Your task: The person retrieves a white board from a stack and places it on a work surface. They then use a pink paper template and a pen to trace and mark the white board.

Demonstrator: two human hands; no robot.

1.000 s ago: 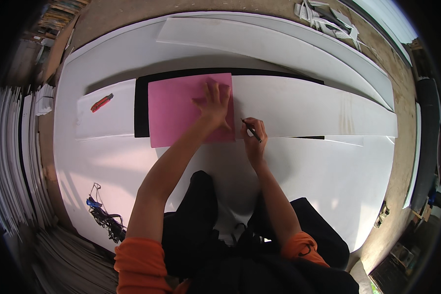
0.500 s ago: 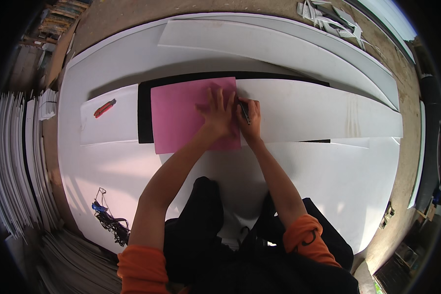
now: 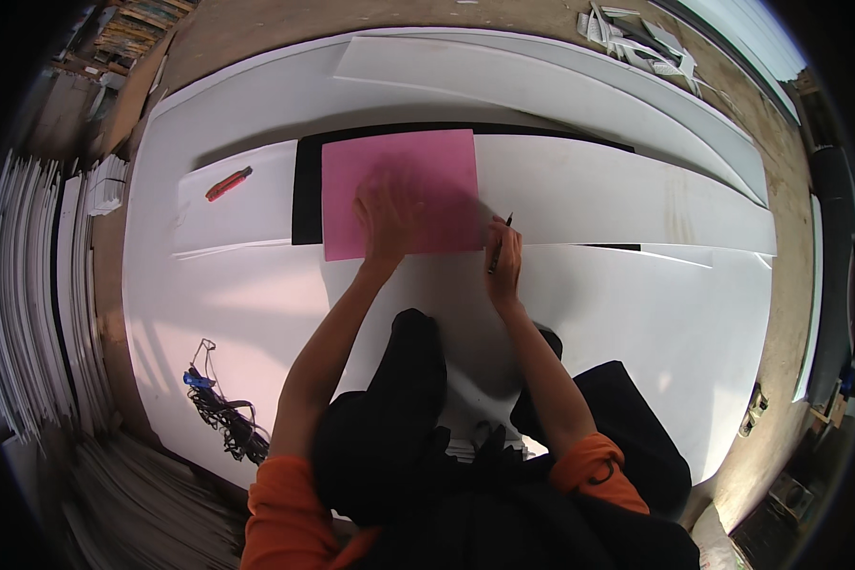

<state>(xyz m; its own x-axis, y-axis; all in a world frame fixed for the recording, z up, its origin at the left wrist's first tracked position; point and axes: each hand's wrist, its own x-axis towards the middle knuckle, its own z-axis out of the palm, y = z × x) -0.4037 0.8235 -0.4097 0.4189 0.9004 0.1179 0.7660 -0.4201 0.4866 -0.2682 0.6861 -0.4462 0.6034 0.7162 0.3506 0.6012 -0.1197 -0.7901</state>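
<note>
A pink rectangular sheet [image 3: 437, 190] lies over a black strip [image 3: 308, 195] and a long white panel [image 3: 617, 195]. My left hand [image 3: 387, 220] is over the middle of the sheet, fingers loosely apart and a little blurred, with nothing held; whether it touches the sheet I cannot tell. To the right of the sheet's lower corner, my right hand [image 3: 507, 261] is closed around a slim dark pen [image 3: 493, 260], which pokes out above and below the fingers.
A red utility knife [image 3: 229, 183] rests on the white piece at left. Tangled black cord [image 3: 223, 413] with a blue part lies at lower left. Another white strip [image 3: 541, 90] lies at the back. Stacked white panels [image 3: 28, 304] stand at the left, and scraps [image 3: 641, 43] lie on the floor beyond.
My right hand has drawn back from the sheet's right edge toward me, still with the pen. My left hand has shifted from the sheet's right side toward its middle, its fingers less spread.
</note>
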